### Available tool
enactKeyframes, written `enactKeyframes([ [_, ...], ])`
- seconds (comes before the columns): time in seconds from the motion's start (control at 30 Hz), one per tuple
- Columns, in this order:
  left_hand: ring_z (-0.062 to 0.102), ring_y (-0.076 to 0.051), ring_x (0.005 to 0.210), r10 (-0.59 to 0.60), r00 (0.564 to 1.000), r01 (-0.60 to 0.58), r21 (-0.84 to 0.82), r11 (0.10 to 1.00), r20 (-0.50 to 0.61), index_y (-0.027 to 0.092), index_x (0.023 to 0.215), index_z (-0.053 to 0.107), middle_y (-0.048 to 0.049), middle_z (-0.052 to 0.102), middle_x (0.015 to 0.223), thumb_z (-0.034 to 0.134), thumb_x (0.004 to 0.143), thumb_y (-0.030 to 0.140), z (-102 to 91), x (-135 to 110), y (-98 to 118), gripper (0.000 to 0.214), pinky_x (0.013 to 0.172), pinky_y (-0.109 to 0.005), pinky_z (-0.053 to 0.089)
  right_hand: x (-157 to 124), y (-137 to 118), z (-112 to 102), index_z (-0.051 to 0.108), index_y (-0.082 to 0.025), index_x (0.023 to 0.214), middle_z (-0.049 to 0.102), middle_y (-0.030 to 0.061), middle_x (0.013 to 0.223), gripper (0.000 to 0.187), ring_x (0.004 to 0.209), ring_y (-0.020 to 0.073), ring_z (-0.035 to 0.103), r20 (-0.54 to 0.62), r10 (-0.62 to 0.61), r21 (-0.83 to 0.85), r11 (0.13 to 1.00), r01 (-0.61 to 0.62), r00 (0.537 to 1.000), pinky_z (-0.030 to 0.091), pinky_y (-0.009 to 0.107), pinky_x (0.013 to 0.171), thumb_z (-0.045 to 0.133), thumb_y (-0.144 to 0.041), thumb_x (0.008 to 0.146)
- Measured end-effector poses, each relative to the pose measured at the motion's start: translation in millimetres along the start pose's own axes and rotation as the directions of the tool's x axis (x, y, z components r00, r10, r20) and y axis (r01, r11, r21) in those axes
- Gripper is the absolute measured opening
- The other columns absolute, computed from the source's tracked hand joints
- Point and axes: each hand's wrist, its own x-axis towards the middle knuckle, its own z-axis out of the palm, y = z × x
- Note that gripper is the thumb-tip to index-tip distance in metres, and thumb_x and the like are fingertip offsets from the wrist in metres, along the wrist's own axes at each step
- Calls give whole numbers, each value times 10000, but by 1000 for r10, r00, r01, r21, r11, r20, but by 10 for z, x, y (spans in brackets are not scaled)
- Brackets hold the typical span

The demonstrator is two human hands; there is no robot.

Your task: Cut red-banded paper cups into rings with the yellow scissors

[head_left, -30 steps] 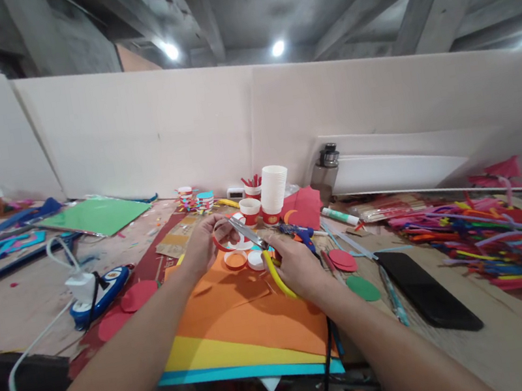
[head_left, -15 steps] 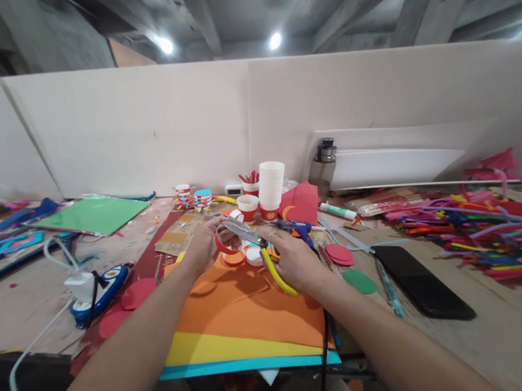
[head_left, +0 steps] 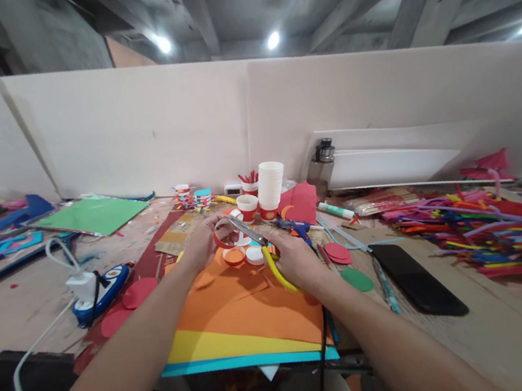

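My left hand [head_left: 200,243] is closed on a red paper ring [head_left: 220,236] held just above the orange paper sheets [head_left: 248,303]. My right hand [head_left: 294,261] grips yellow-handled scissors [head_left: 260,246], whose metal blades point up-left to the ring. Small cut cup pieces [head_left: 245,255], one orange inside and one white, lie on the paper just under the blades.
A stack of white paper cups [head_left: 272,187] and a red-banded cup [head_left: 248,208] stand behind. A glue gun [head_left: 296,227], red and green paper discs [head_left: 339,253], a black phone [head_left: 417,279] and a heap of pipe cleaners [head_left: 494,231] lie right. A charger with white cable [head_left: 82,286] lies left.
Both hands stayed together over the orange paper, with the scissors' blades still at the red ring. The view shifted slightly; little else differs.
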Motion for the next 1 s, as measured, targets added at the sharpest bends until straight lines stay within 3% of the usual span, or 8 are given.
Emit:
enactKeyframes([
  [0.17, 553, -96, 554, 26, 999, -26, -24, 999, -37, 147, 715, 572, 12, 568, 591, 801, 657, 295, 1, 9, 2, 279, 557, -207, 434, 5, 9, 17, 533, -224, 1367, 663, 117, 1218, 507, 1105, 239, 628, -5, -3, 18, 1000, 4, 1000, 488, 338, 926, 548, -227, 860],
  [0.43, 570, -123, 560, -59, 994, 60, -15, 998, 90, 137, 766, 643, -11, 602, 605, 797, 649, 295, 18, -33, -31, 250, 558, -242, 452, -12, 5, 51, 514, -197, 1376, 576, 143, 1305, 495, 1143, 247, 595, 23, -6, 24, 1000, 5, 1000, 492, 353, 924, 539, -296, 891],
  [0.67, 520, -107, 510, -55, 990, 50, 43, 998, 130, 137, 786, 665, -8, 582, 568, 790, 660, 277, 1, -52, 24, 225, 499, -219, 381, -12, 17, 25, 527, -216, 1372, 624, 143, 1246, 487, 1097, 253, 618, 49, -5, -40, 999, 7, 999, 496, 350, 892, 533, -352, 904],
  [1.0, 535, -102, 539, -54, 993, 48, 55, 997, 109, 151, 721, 632, -1, 597, 613, 807, 625, 247, -7, -52, 39, 222, 522, -215, 408, -19, -18, 22, 609, -200, 1275, 708, 118, 1131, 408, 966, 254, 670, 38, 39, -66, 997, -36, 999, 502, 334, 818, 512, -350, 908],
])
